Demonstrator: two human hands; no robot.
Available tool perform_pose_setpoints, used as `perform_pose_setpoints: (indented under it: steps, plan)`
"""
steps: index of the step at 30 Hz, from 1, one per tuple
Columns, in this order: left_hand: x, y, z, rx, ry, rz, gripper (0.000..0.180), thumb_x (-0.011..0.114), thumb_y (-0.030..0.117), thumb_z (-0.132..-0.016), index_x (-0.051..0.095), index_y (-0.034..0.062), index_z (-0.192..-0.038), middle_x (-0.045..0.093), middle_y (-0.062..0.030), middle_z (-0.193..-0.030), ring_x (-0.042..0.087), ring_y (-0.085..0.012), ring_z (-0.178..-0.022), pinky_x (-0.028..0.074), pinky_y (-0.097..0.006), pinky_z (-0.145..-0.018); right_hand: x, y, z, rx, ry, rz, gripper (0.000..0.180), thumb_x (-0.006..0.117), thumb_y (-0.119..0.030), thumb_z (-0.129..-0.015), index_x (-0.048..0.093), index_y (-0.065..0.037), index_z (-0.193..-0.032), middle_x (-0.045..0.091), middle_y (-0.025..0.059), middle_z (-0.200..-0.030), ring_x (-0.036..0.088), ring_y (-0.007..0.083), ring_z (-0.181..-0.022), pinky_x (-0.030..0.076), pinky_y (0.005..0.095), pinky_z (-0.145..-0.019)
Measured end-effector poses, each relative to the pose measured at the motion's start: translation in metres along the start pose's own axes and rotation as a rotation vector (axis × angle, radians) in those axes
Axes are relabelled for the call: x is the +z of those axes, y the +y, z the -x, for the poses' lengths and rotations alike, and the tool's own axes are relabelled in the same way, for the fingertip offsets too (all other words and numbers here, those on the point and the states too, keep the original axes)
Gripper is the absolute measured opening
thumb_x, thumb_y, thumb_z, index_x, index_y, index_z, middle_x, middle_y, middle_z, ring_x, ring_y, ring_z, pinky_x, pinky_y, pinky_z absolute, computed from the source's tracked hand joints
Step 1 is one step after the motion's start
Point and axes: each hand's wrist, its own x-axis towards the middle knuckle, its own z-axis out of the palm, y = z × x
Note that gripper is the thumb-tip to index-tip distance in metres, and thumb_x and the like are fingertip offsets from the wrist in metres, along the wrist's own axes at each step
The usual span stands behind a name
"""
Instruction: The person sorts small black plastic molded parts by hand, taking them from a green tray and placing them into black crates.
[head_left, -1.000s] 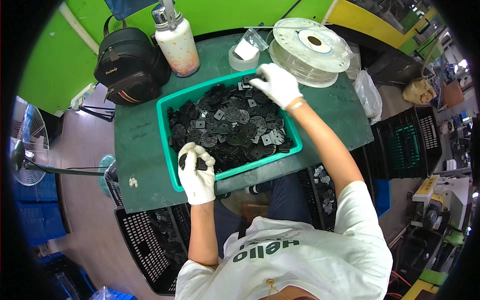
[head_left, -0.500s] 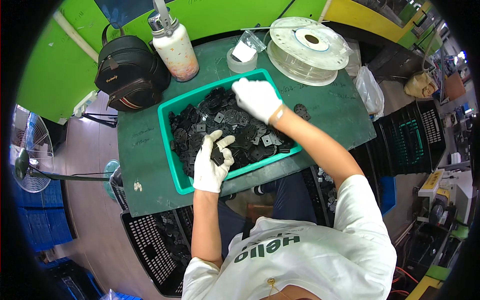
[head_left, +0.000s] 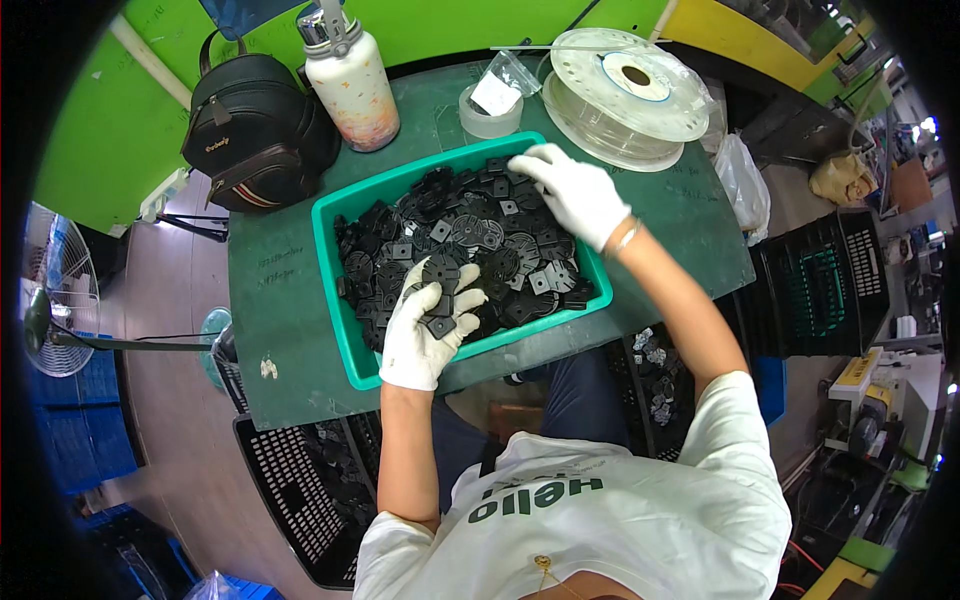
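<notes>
A green plastic bin [head_left: 351,362] sits on the table, filled with a heap of black plastic parts [head_left: 385,262], mostly discs with square tabs. My gloved left hand [head_left: 418,340] is palm up over the bin's near-left part. Its fingers curl around a black plastic part [head_left: 440,278] with a round end and a square tab. My gloved right hand [head_left: 578,195] is over the bin's far-right corner, palm down. Its fingers are bent loosely and somewhat apart, with nothing visible in them. The parts directly beneath that hand are hidden.
On the dark green table [head_left: 290,350] stand a black backpack [head_left: 250,135], a white bottle [head_left: 352,90], a tape roll [head_left: 490,118] with a small plastic bag on it, and a large clear spool [head_left: 625,90]. Black crates [head_left: 300,490] flank my legs. A fan [head_left: 62,290] stands left.
My right hand has moved right across the bin and its fingers have loosened. A disc part on the table right of the bin is now out of sight. The left hand's part now shows its round end.
</notes>
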Motion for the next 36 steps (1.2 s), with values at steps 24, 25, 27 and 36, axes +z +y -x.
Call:
perform_pose_setpoints:
  steps: [24, 25, 27, 36]
  plan:
    - [0.003, -0.029, -0.012, 0.373, 0.138, 0.069, 0.043, 0.056, 0.035, -0.090, 0.043, 0.0152, -0.126, 0.052, -0.0063, -0.119, 0.053, -0.0242, -0.107, 0.045, -0.049, -0.091, -0.005, -0.131, 0.027, 0.022, -0.016, 0.142, 0.024, 0.059, -0.025, -0.079, 0.053, -0.007, -0.093, 0.053, 0.0057, -0.073, 0.059, 0.0190, -0.061, 0.047, 0.0310, -0.047]
    - [0.014, -0.027, -0.007, 0.352, 0.203, 0.018, 0.042, 0.051, 0.036, -0.092, 0.042, 0.0161, -0.127, 0.053, -0.0061, -0.117, 0.052, -0.0239, -0.108, 0.044, -0.049, -0.091, -0.004, -0.140, 0.028, -0.008, 0.004, 0.096, 0.027, 0.059, -0.026, -0.078, 0.053, -0.006, -0.096, 0.052, 0.0075, -0.077, 0.059, 0.0203, -0.062, 0.049, 0.0314, -0.048]
    - [0.007, -0.030, -0.010, 0.395, 0.124, -0.025, 0.042, 0.051, 0.034, -0.092, 0.041, 0.0174, -0.129, 0.054, -0.0063, -0.116, 0.052, -0.0238, -0.109, 0.044, -0.048, -0.091, 0.002, -0.147, 0.032, -0.076, -0.057, -0.059, 0.029, 0.059, -0.026, -0.078, 0.054, -0.008, -0.099, 0.052, 0.0083, -0.082, 0.060, 0.0211, -0.066, 0.049, 0.0319, -0.049]
    - [-0.003, -0.020, -0.011, 0.277, 0.126, 0.361, 0.029, 0.056, 0.022, -0.088, 0.053, 0.0093, -0.114, 0.054, -0.0130, -0.119, 0.050, -0.0315, -0.114, 0.044, -0.054, -0.093, 0.012, -0.017, -0.007, 0.230, 0.203, -0.028, 0.008, 0.060, -0.021, -0.080, 0.061, -0.013, -0.082, 0.059, 0.0097, -0.078, 0.060, 0.0285, -0.073, 0.048, 0.0379, -0.064]
